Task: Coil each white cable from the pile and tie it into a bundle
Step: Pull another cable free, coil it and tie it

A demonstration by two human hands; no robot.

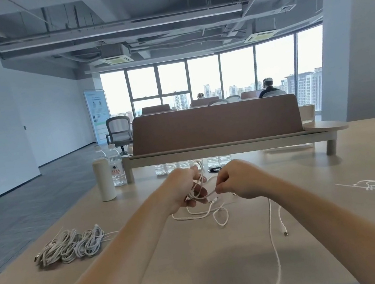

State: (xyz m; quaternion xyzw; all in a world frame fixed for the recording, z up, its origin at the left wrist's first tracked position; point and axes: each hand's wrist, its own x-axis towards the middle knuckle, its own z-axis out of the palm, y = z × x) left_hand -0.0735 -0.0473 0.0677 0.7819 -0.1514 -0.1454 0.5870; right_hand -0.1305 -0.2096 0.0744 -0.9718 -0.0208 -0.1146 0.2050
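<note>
A person's left hand (184, 191) is gripping loose loops of a white cable (203, 176) just above the middle of a pale wooden table (200, 262), fingers curled round the coil. The right hand (239, 180) is pinching a strand of the same cable between thumb and fingertips, just beside the left. Slack is lying in curls on the tabletop below both hands, and one long run is trailing past the right forearm and over the table's near edge, with a plug (285, 233) resting beside it. A wide stretch of bare tabletop is lying between the two forearms. A heap of coiled bundles (70, 245) is sitting close to the table's left edge, well apart from the hands, and thin white cable ties (370, 185) are lying to the right. A white bottle (104, 179) and a water bottle (116, 167) are standing near the far left corner. A brown desk divider (215, 122) is closing off the far side.
</note>
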